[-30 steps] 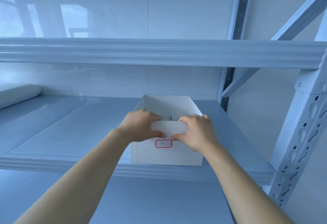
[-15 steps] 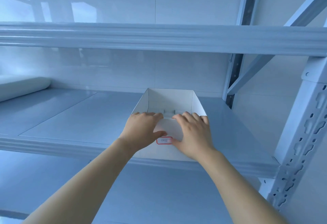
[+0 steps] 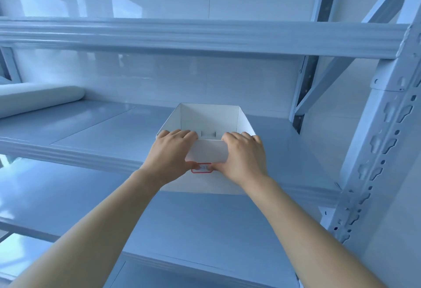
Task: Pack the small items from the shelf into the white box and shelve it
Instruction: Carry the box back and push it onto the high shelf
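With the left hand (image 3: 173, 153) and right hand (image 3: 242, 155) both gripping the front wall of the white box (image 3: 209, 117) at the shelf (image 3: 91, 128) edge, push evenly to keep it square.

box (image 3: 208, 120): white | label (image 3: 202, 168): red-bordered | shelf (image 3: 91, 126): pale grey-blue

White box (image 3: 209, 117) upright on the shelf (image 3: 91, 132), gripped at its front rim

Open-topped, plain white card, its side walls flaring outward towards the top; it stands towards the right end of the grey metal shelf, front wall at the shelf's front lip; a small red-bordered label (image 3: 202, 168) sits on that wall; left hand (image 3: 169, 153) and right hand (image 3: 245, 155) hook their fingers over the rim; the contents are hidden.
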A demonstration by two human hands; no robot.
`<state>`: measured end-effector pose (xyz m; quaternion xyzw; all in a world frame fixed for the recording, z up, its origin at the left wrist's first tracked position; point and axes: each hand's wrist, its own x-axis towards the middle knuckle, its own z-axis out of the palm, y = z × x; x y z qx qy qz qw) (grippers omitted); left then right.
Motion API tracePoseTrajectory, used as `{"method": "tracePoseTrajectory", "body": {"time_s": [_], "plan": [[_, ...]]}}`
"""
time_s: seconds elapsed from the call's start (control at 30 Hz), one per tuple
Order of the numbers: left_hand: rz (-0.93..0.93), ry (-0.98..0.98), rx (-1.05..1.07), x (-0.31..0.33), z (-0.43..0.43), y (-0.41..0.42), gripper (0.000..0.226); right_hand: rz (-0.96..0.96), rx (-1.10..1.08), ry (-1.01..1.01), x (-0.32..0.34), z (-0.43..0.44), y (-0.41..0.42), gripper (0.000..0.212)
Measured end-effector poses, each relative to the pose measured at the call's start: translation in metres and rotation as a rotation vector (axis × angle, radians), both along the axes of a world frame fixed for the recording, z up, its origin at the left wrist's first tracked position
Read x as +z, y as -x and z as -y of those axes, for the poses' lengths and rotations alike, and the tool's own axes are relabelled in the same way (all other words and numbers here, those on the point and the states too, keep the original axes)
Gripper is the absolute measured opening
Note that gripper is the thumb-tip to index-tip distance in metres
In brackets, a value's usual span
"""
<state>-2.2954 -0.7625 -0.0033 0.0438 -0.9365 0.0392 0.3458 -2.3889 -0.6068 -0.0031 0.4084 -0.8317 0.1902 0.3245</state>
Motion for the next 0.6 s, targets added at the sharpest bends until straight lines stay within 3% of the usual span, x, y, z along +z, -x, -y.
{"method": "tracePoseTrajectory", "body": {"time_s": [0.6], "plan": [[-0.084, 0.019, 0.029, -0.003, -0.02, -0.077, 0.05, -0.086, 0.116, 0.183, -0.006, -0.016, -0.065, 0.049]]}}
